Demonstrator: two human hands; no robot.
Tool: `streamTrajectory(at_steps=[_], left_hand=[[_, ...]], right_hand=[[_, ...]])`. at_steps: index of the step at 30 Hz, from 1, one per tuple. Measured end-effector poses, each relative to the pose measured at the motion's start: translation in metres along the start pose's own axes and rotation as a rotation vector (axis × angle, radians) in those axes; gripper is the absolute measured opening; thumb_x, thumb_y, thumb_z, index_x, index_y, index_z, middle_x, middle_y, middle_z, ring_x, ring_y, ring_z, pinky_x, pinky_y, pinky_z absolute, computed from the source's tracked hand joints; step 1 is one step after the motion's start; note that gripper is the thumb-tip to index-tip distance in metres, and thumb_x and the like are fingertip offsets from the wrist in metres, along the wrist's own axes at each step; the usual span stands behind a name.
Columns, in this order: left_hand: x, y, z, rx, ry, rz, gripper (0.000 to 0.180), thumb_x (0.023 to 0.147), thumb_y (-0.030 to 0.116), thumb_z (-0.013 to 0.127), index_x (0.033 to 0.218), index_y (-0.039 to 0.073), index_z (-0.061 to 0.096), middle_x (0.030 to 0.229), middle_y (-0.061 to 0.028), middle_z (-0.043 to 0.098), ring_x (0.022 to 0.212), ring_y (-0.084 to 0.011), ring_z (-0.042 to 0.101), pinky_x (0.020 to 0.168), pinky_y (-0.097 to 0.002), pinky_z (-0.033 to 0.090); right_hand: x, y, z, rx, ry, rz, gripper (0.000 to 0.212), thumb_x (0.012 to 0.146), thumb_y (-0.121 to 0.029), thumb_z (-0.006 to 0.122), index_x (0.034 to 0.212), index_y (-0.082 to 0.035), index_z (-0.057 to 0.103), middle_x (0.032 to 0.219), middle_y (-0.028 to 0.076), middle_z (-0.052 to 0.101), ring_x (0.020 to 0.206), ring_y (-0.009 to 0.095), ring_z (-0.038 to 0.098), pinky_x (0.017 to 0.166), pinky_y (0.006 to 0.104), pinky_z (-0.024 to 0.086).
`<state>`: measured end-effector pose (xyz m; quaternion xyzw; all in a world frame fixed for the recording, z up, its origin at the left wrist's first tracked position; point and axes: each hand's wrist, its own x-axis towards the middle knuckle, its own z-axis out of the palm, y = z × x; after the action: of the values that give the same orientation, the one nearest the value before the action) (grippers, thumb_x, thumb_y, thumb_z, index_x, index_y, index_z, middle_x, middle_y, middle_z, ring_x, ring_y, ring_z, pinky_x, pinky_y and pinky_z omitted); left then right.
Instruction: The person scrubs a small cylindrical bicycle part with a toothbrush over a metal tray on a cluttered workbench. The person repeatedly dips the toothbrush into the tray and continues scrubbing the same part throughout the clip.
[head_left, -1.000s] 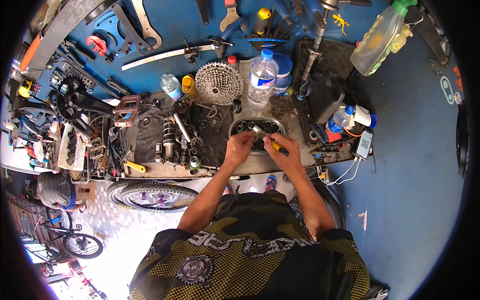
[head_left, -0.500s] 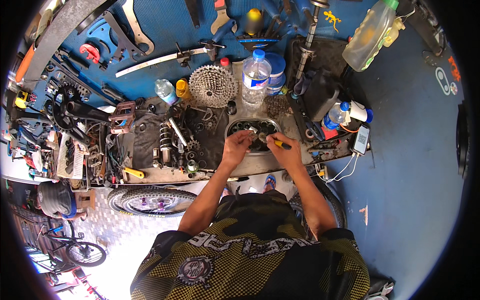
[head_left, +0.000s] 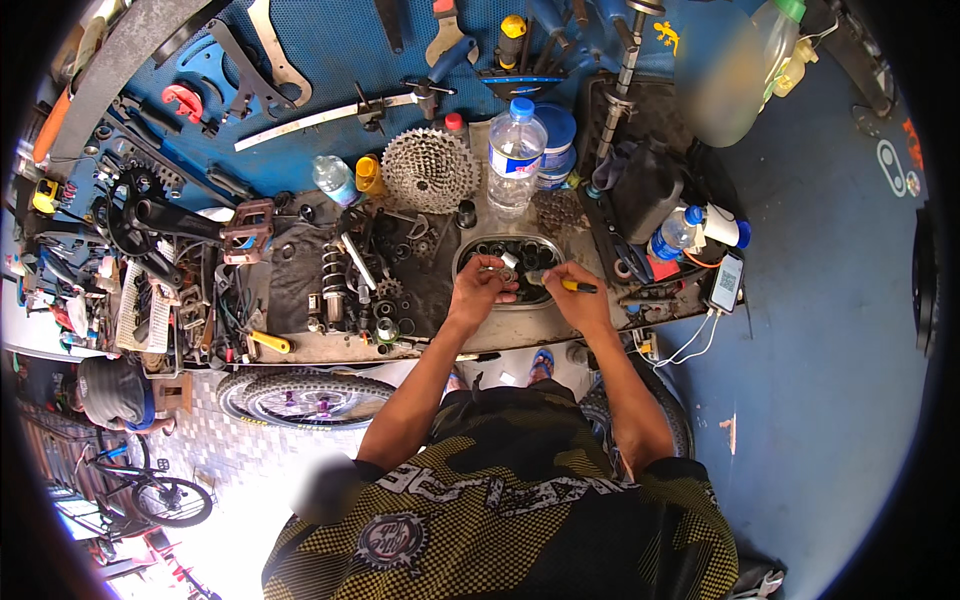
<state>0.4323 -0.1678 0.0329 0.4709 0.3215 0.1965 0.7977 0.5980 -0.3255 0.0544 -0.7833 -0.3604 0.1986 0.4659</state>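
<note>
An oval metal tray (head_left: pixel 554 247) of small dark round parts sits at the bench's front edge, under both hands. My left hand (head_left: pixel 480 292) is closed in a pinch at its left side, on a small metal part (head_left: pixel 508 275) whose kind I cannot make out. My right hand (head_left: pixel 580 302) grips what looks like a small brush (head_left: pixel 578 286) with a yellow-and-black handle. The brush's tip points left, over the tray toward the left fingers. Just behind the tray stand a clear plastic bottle (head_left: pixel 515 165) with a blue cap and a large bicycle cassette (head_left: pixel 430 170).
A shock absorber (head_left: pixel 332 285) and loose parts lie left of the tray, beside a pedal (head_left: pixel 246 232) and crankset. On the right are a black jug (head_left: pixel 643 195), a small water bottle (head_left: pixel 675 232) and a phone (head_left: pixel 726 282) on a cable. Wheels (head_left: pixel 310 398) rest below the bench edge.
The view has shifted slightly. My left fingers have spread a little around the small part, and the brush has tilted flatter in my right hand.
</note>
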Motion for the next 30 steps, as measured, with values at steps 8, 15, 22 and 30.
streamTrajectory(at_steps=[8,15,22,30], left_hand=[[0.000,-0.002,0.006,0.319,0.082,0.168,0.042,0.105,-0.002,0.063,0.147,0.002,0.063,0.119,-0.0144,0.079,0.094,-0.0148,0.076,0.077,-0.0316,0.063],[0.000,0.008,0.015,0.502,0.129,0.254,0.039,0.105,-0.002,0.064,0.143,0.004,0.066,0.098,-0.0119,0.081,0.075,-0.0120,0.069,0.070,-0.0316,0.057],[-0.001,0.002,0.013,0.483,0.114,0.277,0.039,0.104,-0.002,0.064,0.142,0.006,0.068,0.101,-0.0156,0.082,0.077,-0.0144,0.071,0.071,-0.0334,0.057],[0.002,0.005,0.012,0.584,0.158,0.289,0.042,0.102,0.002,0.066,0.144,0.006,0.067,0.109,-0.0210,0.082,0.105,-0.0270,0.081,0.086,-0.0378,0.061]], right_hand=[[-0.006,-0.028,0.013,0.164,0.089,-0.105,0.020,0.101,-0.022,0.079,0.107,-0.003,0.079,0.088,0.010,0.078,0.081,0.019,0.076,0.077,0.0317,0.057],[-0.006,-0.045,0.018,0.059,0.149,-0.211,0.018,0.099,-0.022,0.080,0.100,-0.004,0.076,0.090,0.016,0.077,0.081,0.032,0.076,0.075,0.0395,0.057],[-0.011,-0.047,0.016,-0.040,0.157,-0.225,0.017,0.098,-0.023,0.081,0.099,-0.007,0.075,0.086,0.015,0.076,0.080,0.036,0.075,0.072,0.0438,0.057],[-0.003,-0.056,0.021,-0.005,0.157,-0.214,0.023,0.099,-0.029,0.079,0.094,-0.008,0.073,0.086,0.015,0.076,0.081,0.040,0.074,0.072,0.0469,0.056]])
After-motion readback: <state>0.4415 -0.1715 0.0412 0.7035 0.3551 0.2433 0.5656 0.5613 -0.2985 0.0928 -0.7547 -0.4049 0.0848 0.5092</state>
